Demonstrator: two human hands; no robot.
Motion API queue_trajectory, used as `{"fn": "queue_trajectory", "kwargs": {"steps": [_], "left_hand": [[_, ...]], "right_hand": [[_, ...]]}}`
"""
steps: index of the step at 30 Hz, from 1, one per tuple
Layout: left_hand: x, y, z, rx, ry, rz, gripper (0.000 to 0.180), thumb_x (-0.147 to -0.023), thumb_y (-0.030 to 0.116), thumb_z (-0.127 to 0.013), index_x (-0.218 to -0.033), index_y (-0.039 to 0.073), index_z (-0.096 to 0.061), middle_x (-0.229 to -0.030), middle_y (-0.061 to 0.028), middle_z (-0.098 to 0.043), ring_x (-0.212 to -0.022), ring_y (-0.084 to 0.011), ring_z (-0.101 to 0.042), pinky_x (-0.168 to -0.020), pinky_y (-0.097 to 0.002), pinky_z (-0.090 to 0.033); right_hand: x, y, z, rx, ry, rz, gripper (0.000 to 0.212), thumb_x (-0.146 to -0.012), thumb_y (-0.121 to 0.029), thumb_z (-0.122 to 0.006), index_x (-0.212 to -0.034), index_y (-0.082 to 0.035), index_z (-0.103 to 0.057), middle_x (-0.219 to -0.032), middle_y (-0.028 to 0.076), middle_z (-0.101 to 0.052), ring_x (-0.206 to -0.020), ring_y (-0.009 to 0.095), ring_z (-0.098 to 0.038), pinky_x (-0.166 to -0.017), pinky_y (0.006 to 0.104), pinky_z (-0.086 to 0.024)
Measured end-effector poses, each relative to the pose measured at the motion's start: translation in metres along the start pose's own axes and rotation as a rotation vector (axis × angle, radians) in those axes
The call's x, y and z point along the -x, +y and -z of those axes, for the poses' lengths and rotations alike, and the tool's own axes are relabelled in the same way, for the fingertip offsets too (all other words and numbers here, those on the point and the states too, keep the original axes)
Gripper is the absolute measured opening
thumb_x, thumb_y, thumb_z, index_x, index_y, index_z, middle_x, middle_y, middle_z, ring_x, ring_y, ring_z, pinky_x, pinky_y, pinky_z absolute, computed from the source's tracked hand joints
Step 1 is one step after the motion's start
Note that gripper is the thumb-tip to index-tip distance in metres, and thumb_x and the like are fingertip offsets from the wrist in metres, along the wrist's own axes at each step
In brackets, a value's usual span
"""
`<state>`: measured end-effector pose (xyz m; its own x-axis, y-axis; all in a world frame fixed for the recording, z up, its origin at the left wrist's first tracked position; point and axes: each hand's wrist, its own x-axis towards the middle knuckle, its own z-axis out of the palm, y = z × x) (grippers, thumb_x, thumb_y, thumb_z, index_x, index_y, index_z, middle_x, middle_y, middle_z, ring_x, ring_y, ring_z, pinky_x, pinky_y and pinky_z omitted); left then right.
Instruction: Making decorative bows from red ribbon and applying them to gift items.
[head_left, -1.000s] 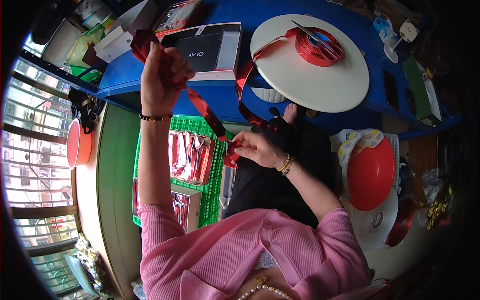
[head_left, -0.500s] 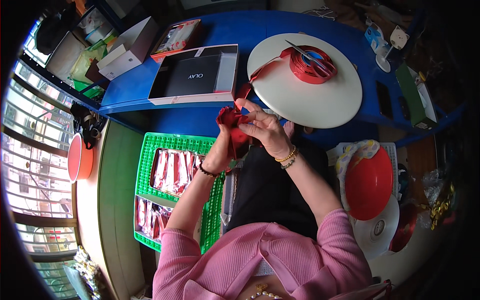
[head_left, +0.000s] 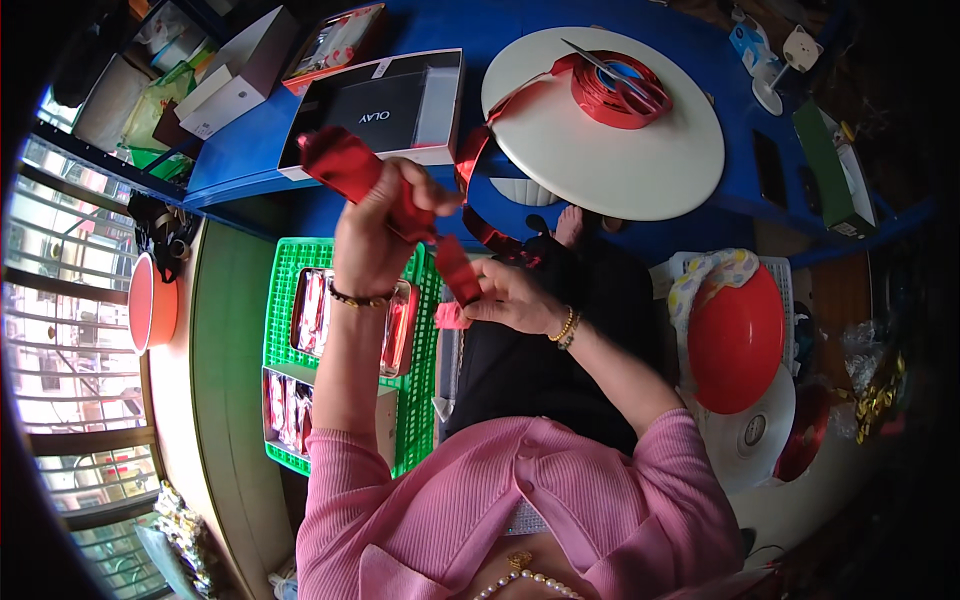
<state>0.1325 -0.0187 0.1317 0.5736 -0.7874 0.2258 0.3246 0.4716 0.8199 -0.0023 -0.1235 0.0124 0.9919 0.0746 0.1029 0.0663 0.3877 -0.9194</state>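
A wide red ribbon [head_left: 345, 165] is bunched in folds in my left hand [head_left: 370, 235], raised over the green crate, with its fingers wrapped round it. One length of the ribbon stretches down to my right hand [head_left: 510, 300], whose thumb and fingers pinch it above my lap. Another length hangs off the white round board [head_left: 560, 150] and loops down toward my dark trousers. On that board lies the red ribbon roll [head_left: 600, 100], with scissors [head_left: 610, 70] resting on top. How the folds are held inside my left palm is hidden.
The green crate [head_left: 420, 330] at the left holds boxes of shiny red and silver pieces. A black-and-white open box [head_left: 455, 110] lies on the blue table [head_left: 240, 165]. A red basin [head_left: 735, 340] stands at the right, a green box [head_left: 830, 185] behind it.
My hands have moved apart: the left rose leftward with the bunched ribbon, the right came down toward my lap. The ribbon now stretches between them, and another length hangs from the board.
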Motion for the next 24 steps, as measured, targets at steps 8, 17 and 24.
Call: {"fn": "queue_trajectory", "kwargs": {"steps": [8, 17, 24], "left_hand": [[-0.009, -0.008, 0.065, -0.093, 0.243, -0.022, 0.023, -0.095, 0.022, -0.040, -0.091, 0.004, -0.054, -0.061, 0.0016, -0.036, -0.050, -0.0091, -0.033, -0.067, -0.0286, -0.040], [0.006, -0.063, 0.062, -0.339, 0.322, 0.232, 0.051, -0.091, 0.053, -0.041, -0.093, 0.004, -0.058, -0.064, 0.0006, -0.049, -0.045, -0.0078, -0.037, -0.054, -0.0234, -0.040], [0.036, -0.097, 0.008, -0.265, -0.064, 0.183, 0.078, -0.082, 0.063, -0.049, -0.132, 0.005, -0.036, -0.122, -0.0063, -0.050, -0.111, -0.0165, -0.049, -0.092, -0.0304, -0.041]], "right_hand": [[0.038, -0.039, 0.023, 0.143, 0.011, -0.181, 0.016, -0.084, -0.012, -0.065, -0.091, 0.001, -0.061, -0.084, 0.001, -0.063, -0.079, 0.005, -0.057, -0.072, 0.0203, -0.046], [0.021, -0.063, 0.026, -0.190, 0.091, 0.108, 0.038, -0.082, -0.006, -0.064, -0.119, -0.007, -0.057, -0.134, 0.006, -0.045, -0.123, 0.015, -0.039, -0.101, 0.0290, -0.033], [-0.009, -0.066, 0.027, -0.194, 0.352, 0.261, 0.033, -0.083, -0.005, -0.062, -0.116, -0.004, -0.059, -0.129, 0.003, -0.051, -0.118, 0.011, -0.044, -0.100, 0.0272, -0.033]]}}
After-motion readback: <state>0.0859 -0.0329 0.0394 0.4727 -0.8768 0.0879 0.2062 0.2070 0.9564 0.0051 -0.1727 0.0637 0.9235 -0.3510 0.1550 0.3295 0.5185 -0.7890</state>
